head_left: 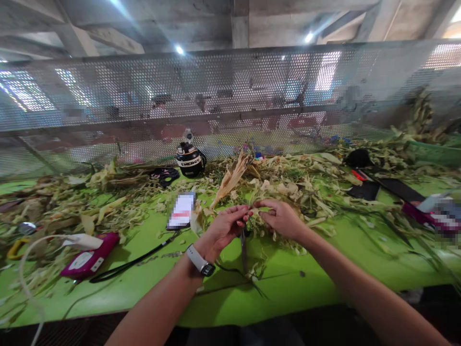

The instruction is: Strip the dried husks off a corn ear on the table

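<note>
My left hand (232,223), with a grey-banded watch (201,262) on the wrist, is closed in a pinch over the middle of the green table (288,283). From below its fingers a dark, narrow leaf strip (244,252) hangs down to the tabletop. My right hand (283,218) is close beside it on the right, fingers curled and thumb and forefinger meeting near the left fingertips. What the right fingers pinch is too small to make out. Just behind the hands, a tan dried corn husk (232,180) leans up out of a heap of pale husk scraps (277,190).
A phone (182,210) with a lit screen lies left of my hands. Further left are a magenta power socket (90,259) and black strap (133,262). Behind stand a black jug (189,159) and perforated metal screen (230,96). A red cutter (359,175) lies right.
</note>
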### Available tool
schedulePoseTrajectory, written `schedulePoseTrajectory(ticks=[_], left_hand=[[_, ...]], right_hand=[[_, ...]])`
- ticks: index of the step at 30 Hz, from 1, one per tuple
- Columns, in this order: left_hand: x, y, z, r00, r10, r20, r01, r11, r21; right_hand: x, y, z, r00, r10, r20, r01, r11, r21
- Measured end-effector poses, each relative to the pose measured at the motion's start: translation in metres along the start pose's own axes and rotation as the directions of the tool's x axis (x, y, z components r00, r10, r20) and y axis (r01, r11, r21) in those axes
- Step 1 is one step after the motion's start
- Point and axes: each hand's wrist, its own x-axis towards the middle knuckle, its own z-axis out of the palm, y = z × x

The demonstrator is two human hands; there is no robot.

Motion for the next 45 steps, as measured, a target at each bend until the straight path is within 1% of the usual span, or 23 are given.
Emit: schedulePoseTrajectory(ticks=[2, 5, 8, 10, 12, 15, 17, 19, 21, 23, 25, 27, 28, 29, 30, 31, 33, 35, 36, 38, 40, 42, 45], left_hand=[[-0.003, 0.0, 0.002, 0.999, -0.019, -0.027, 0.017, 0.999, -0.048], [-0.007, 0.002, 0.005, 0.998, -0.033, -0.057, 0.029, 0.996, -0.081], [-0.01, 0.004, 0.008, 0.996, -0.061, -0.072, 0.054, 0.994, -0.097], [-0.011, 0.004, 0.011, 0.994, -0.082, -0.069, 0.074, 0.99, -0.119], [-0.01, 0.004, 0.011, 0.994, -0.095, -0.061, 0.086, 0.986, -0.144], [-0.009, 0.004, 0.01, 0.994, -0.089, -0.066, 0.077, 0.983, -0.166], [-0.008, 0.005, 0.008, 0.994, -0.074, -0.079, 0.06, 0.984, -0.168], [-0.007, 0.005, 0.006, 0.995, -0.046, -0.094, 0.032, 0.988, -0.153], [-0.005, 0.004, 0.005, 0.993, 0.01, -0.117, -0.021, 0.995, -0.098], [-0.003, 0.001, 0.003, 0.985, 0.091, -0.146, -0.093, 0.996, -0.013], [-0.001, -0.002, 0.002, 0.971, 0.176, -0.16, -0.169, 0.984, 0.057], [0.0, -0.006, 0.001, 0.959, 0.233, -0.158, -0.221, 0.971, 0.093], [0.001, -0.008, 0.0, 0.955, 0.252, -0.154, -0.237, 0.966, 0.106], [0.001, -0.01, 0.0, 0.952, 0.267, -0.151, -0.25, 0.961, 0.12], [0.002, -0.012, -0.001, 0.948, 0.281, -0.147, -0.262, 0.955, 0.136], [0.003, -0.013, -0.001, 0.944, 0.297, -0.146, -0.274, 0.949, 0.157], [0.004, -0.015, -0.002, 0.934, 0.325, -0.146, -0.292, 0.933, 0.212], [0.004, -0.016, -0.002, 0.925, 0.347, -0.154, -0.3, 0.917, 0.262], [0.003, -0.016, -0.002, 0.922, 0.353, -0.159, -0.3, 0.912, 0.281], [0.002, -0.015, -0.001, 0.915, 0.366, -0.172, -0.303, 0.902, 0.306], [0.001, -0.013, -0.001, 0.903, 0.387, -0.185, -0.313, 0.89, 0.332], [0.0, -0.013, -0.001, 0.886, 0.418, -0.2, -0.333, 0.874, 0.354], [0.001, -0.015, 0.0, 0.871, 0.436, -0.227, -0.342, 0.869, 0.358]], right_hand=[[0.006, 0.01, 0.009, 0.995, 0.095, -0.031, -0.086, 0.969, 0.23], [0.013, 0.015, 0.017, 0.988, 0.15, -0.033, -0.111, 0.848, 0.519], [0.015, 0.014, 0.019, 0.987, 0.159, 0.037, -0.146, 0.761, 0.632], [0.017, 0.014, 0.018, 0.984, 0.136, 0.116, -0.179, 0.763, 0.621], [0.018, 0.017, 0.017, 0.979, 0.106, 0.174, -0.185, 0.821, 0.541], [0.02, 0.022, 0.016, 0.984, 0.071, 0.164, -0.121, 0.939, 0.322], [0.019, 0.024, 0.017, 0.992, 0.021, 0.123, -0.046, 0.979, 0.199], [0.017, 0.025, 0.018, 0.992, -0.079, 0.1, 0.068, 0.992, 0.104], [0.014, 0.025, 0.018, 0.979, -0.198, 0.054, 0.2, 0.979, -0.03], [0.009, 0.023, 0.018, 0.952, -0.303, -0.046, 0.287, 0.933, -0.218], [0.003, 0.021, 0.019, 0.907, -0.396, -0.146, 0.315, 0.866, -0.389], [-0.001, 0.017, 0.019, 0.853, -0.479, -0.205, 0.359, 0.826, -0.435], [-0.003, 0.015, 0.019, 0.836, -0.5, -0.226, 0.391, 0.832, -0.394], [-0.003, 0.012, 0.019, 0.833, -0.495, -0.245, 0.417, 0.854, -0.31], [-0.002, 0.011, 0.02, 0.854, -0.456, -0.25, 0.419, 0.888, -0.188], [-0.001, 0.009, 0.02, 0.891, -0.387, -0.238, 0.388, 0.921, -0.045], [0.002, 0.007, 0.021, 0.962, -0.221, -0.161, 0.251, 0.947, 0.202], [0.005, 0.007, 0.023, 0.99, -0.111, -0.09, 0.134, 0.941, 0.311], [0.006, 0.007, 0.023, 0.992, -0.093, -0.083, 0.114, 0.946, 0.302], [0.005, 0.009, 0.025, 0.987, -0.126, -0.098, 0.14, 0.978, 0.157], [0.003, 0.012, 0.026, 0.971, -0.226, -0.079, 0.217, 0.97, -0.113], [0.001, 0.015, 0.03, 0.955, -0.295, -0.01, 0.271, 0.888, -0.371], [0.001, 0.021, 0.037, 0.958, -0.282, 0.046, 0.258, 0.787, -0.561]])
